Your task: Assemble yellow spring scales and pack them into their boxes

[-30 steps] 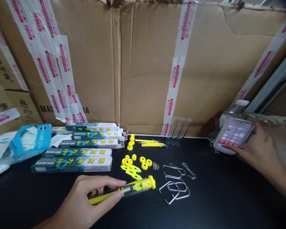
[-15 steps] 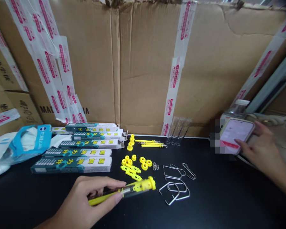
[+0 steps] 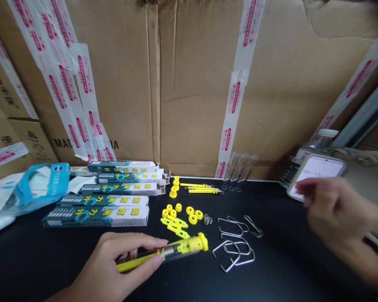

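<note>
Thumb and forefinger of the left hand (image 3: pixel 111 262) pinched a clear tube (image 3: pixel 184 248) with a yellow cap (image 3: pixel 203 242), held above the black table (image 3: pixel 280 268). Remaining fingers curled beneath, partly hidden from me. Grip unchanged over the last second. I took the tube as landmark. Just beyond it: loose yellow strips (image 3: pixel 178 231) and yellow rings (image 3: pixel 193 222); farther beyond, thin yellow rods (image 3: pixel 203 191). Near the capped end, on its right: bent wires (image 3: pixel 232 264). Well apart to the right: a tilted phone (image 3: pixel 332 165) in front of a bottle (image 3: pixel 323 141).

Change, as it reached my end: the phone screen went from icons, through a pale page with a red band, to digits. The right hand (image 3: pixel 337 214), earlier holding the phone's edge, had come across in front of its lower part, blurred. Whether its fingers touched the screen or pinched anything, I could not tell. My judgement: work on the tube stood paused, one hand keeping it ready, loose parts unattended.

Writing. Far left of the tube: blue-and-white bag (image 3: pixel 58 182), lettering perhaps ending LUX, too soft for certainty. Big carton (image 3: pixel 192 92) behind the tube: "MAD" and "IA" either side of tape (image 3: pixel 93 117), presumably MADE IN CHINA; pink print on the tape too small. Boxes (image 3: pixel 113 214) beyond the tube, to its left: yellow 圆筒测力计, inverted from my side. Phone, right of the tube: digits apparently starting 00, remainder smeared.
</note>
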`<move>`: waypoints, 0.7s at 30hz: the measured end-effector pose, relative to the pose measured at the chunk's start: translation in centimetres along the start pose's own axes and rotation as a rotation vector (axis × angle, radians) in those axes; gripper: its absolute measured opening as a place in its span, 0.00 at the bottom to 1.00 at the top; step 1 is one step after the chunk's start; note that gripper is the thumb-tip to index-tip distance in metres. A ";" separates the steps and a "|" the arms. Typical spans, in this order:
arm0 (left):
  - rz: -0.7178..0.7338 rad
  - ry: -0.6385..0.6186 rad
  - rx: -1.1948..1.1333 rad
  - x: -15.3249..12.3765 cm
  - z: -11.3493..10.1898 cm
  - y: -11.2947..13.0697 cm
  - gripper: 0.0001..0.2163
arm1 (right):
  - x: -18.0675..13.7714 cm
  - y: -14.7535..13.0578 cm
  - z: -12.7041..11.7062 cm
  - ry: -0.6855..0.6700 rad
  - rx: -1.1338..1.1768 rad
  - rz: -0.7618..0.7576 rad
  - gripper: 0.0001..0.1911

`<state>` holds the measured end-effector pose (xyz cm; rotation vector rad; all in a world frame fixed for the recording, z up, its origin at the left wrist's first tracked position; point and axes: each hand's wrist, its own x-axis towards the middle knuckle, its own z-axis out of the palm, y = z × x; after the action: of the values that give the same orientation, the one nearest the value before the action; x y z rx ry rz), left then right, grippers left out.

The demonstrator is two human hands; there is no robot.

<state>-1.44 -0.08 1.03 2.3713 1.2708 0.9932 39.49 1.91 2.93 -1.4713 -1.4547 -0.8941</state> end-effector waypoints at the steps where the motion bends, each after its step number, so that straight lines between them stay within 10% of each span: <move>1: 0.032 0.022 0.007 0.0 0.0 -0.1 0.06 | -0.6 -2.4 -0.3 -0.019 0.092 -0.093 0.26; 5: 0.198 0.105 -0.022 0.0 0.1 -0.6 0.10 | -3.0 -11.1 -2.0 -0.208 0.414 -0.380 0.10; 8: 0.276 0.098 -0.080 0.0 0.3 -0.8 0.13 | -4.7 -14.4 -2.8 -0.368 0.588 -0.288 0.17; 21: 0.262 0.094 -0.223 0.3 0.6 -1.2 0.12 | -6.9 -14.2 -1.0 -0.650 0.834 -0.013 0.20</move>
<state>-1.67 0.87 0.09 2.3776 0.8392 1.2642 24.99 -2.28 -1.77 -1.1158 -1.9593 0.2573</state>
